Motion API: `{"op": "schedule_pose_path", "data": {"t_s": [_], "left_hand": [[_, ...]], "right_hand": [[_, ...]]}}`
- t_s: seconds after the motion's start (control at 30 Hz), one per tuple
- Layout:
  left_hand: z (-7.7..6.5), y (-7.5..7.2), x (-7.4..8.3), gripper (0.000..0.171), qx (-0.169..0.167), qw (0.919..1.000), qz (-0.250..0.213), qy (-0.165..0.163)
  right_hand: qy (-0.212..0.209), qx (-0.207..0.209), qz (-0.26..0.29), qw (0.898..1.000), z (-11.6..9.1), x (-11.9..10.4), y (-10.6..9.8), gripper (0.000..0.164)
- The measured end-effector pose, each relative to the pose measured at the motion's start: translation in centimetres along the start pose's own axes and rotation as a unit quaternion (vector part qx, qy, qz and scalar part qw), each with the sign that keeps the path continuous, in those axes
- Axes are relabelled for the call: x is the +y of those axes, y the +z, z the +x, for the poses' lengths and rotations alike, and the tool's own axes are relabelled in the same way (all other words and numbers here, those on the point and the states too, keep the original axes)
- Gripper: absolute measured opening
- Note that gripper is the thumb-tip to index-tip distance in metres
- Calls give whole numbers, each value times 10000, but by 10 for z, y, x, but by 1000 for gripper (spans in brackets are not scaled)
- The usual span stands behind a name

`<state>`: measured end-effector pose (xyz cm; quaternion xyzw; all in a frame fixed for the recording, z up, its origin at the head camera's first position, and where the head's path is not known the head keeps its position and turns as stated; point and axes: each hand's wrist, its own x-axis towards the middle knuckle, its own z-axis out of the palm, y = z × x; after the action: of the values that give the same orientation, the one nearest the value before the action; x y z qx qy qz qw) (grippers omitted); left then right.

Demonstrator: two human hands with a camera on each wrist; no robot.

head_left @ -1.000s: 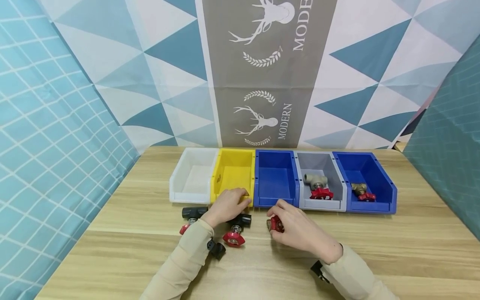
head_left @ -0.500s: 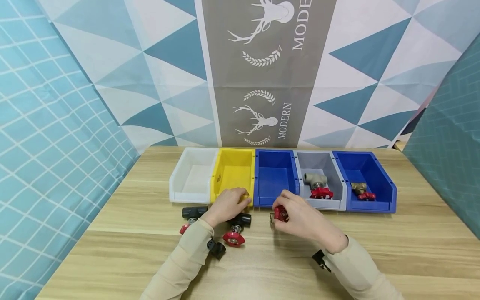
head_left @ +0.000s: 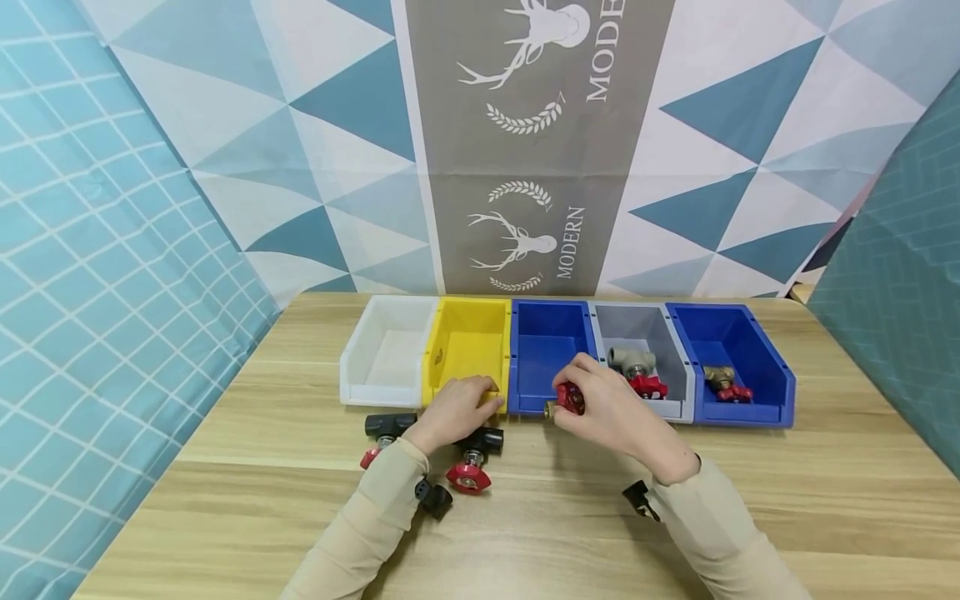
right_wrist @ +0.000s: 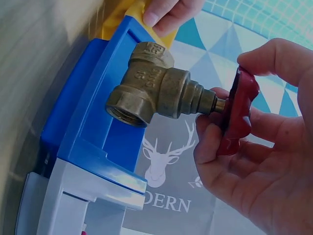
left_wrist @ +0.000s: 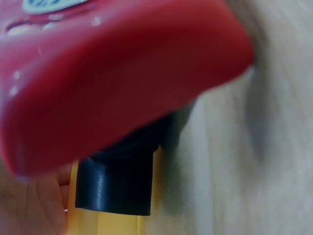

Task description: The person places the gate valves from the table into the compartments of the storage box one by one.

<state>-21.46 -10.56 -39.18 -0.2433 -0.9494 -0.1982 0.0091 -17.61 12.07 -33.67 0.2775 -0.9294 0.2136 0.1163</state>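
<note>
My right hand grips a brass gate valve by its red handwheel. The valve is held over the front lip of the middle blue bin, brass body pointing left in the head view. At the yellow bin, my left hand holds the front rim between thumb and fingers. Beneath and beside that hand lie two black valves with red handwheels, the right black valve and the left black valve, the latter partly hidden by the wrist. A red handwheel fills much of the left wrist view.
A white bin ends the row on the left. The grey bin holds a grey valve with a red wheel; the right blue bin holds another brass valve. A patterned cloth backdrop stands behind the wooden table.
My right hand has lifted the brass valve and carried it forward and slightly right, from the table to the middle blue bin's front. My left hand has stayed on the yellow bin.
</note>
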Motion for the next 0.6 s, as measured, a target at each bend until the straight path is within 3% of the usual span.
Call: {"op": "schedule_pose_path", "data": {"t_s": [0.27,0.6], "left_hand": [[0,1,-1,25,22,10000,14,50],[0,1,-1,25,36,10000,11,28]], "right_hand": [[-103,364,62,9993,9,4,3,22],[146,288,200,9993,17,7,6,28]]}}
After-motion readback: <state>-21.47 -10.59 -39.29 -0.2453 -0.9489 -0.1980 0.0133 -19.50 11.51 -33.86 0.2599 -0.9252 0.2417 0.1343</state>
